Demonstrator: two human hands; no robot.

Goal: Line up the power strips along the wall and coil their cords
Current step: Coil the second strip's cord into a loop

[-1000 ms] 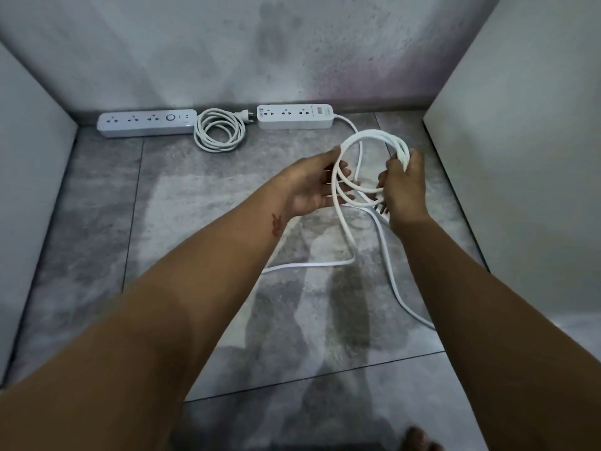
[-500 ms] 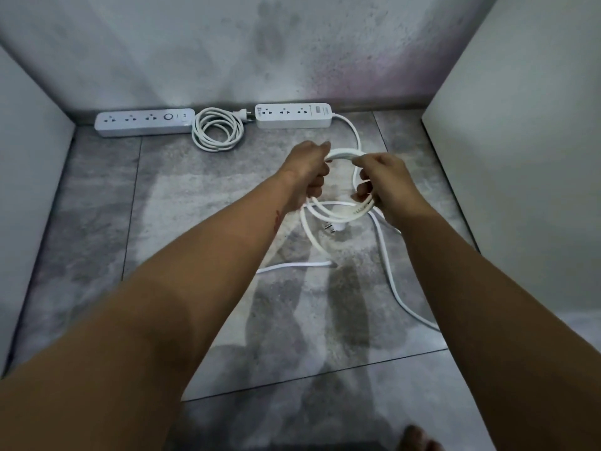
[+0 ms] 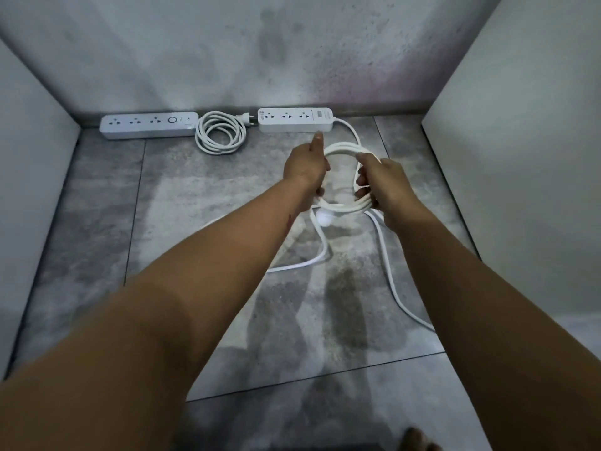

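Two white power strips lie against the back wall. The left strip (image 3: 149, 125) has its cord in a finished coil (image 3: 220, 132) beside it. The right strip (image 3: 295, 119) has a cord that runs from its right end into a coil (image 3: 344, 148) held above the floor between both hands. My left hand (image 3: 305, 166) grips the coil's left side, with one finger pointing toward the strip. My right hand (image 3: 382, 182) grips the coil's right side. Loose cord (image 3: 388, 271) trails from the coil across the floor to the right, and another length (image 3: 320, 242) hangs down to the floor.
The grey tiled floor (image 3: 182, 222) is boxed in by a stained back wall (image 3: 292, 50) and pale panels on the left (image 3: 29, 157) and right (image 3: 520, 157). A foot (image 3: 419, 439) shows at the bottom edge.
The coil has gone from upright to lower and flatter, then opened into a round loop again. Both hands moved a little toward the right strip, and more cord was drawn in.
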